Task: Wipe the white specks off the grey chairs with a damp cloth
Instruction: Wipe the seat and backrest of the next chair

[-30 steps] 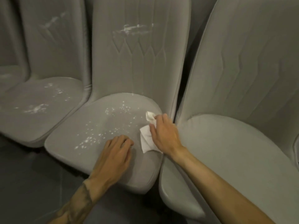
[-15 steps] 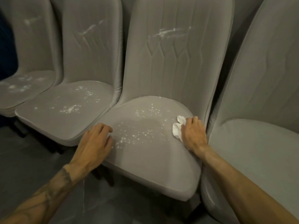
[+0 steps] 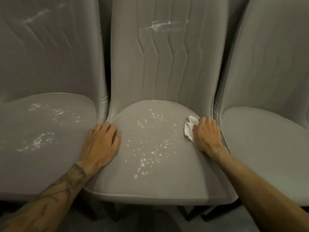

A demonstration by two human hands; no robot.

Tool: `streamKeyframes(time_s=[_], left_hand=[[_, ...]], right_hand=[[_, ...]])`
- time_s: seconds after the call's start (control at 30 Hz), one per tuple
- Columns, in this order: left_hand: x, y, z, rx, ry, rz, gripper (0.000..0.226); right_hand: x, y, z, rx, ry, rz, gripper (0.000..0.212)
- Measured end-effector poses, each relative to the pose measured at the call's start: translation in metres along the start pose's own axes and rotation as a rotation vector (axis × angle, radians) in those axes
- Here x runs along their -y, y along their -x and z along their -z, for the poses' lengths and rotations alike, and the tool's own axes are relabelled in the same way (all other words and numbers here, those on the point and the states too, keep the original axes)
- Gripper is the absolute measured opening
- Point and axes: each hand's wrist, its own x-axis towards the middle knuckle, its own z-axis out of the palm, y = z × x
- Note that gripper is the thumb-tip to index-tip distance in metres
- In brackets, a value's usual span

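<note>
Right hand [image 3: 206, 136] presses a crumpled white cloth [image 3: 189, 128] onto the speckled grey upholstered chair seat [image 3: 150, 164]; left hand [image 3: 102, 143] lies flat, fingers together, at its left edge.

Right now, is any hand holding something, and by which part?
The right hand presses the white cloth onto the middle chair's seat, covering its right part. The left hand holds nothing.

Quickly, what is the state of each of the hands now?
Left hand: open, flat on the middle chair seat, holding nothing.
Right hand: closed on the white cloth.
</note>
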Motion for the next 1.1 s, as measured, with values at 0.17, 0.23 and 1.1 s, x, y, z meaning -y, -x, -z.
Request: streamKeyframes(time_s=[0.17, 0.23, 1.1], left_hand=[[0.009, -0.013, -0.006, -0.047, 0.045, -0.066, 0.021], [0.010, -0.025, -0.004, -0.017, 0.057, -0.078, 0.025], [0.029, -0.073, -0.025, 0.149, 0.076, -0.154, 0.044]], right_hand=[[0.032, 0.019, -0.009, 0.048, -0.149, 0.138, 0.026], [0.021, 0.008, -0.002, 0.079, -0.098, 0.184, 0.027], [0.099, -0.054, -0.031, 0.059, -0.112, 0.130, 0.022]])
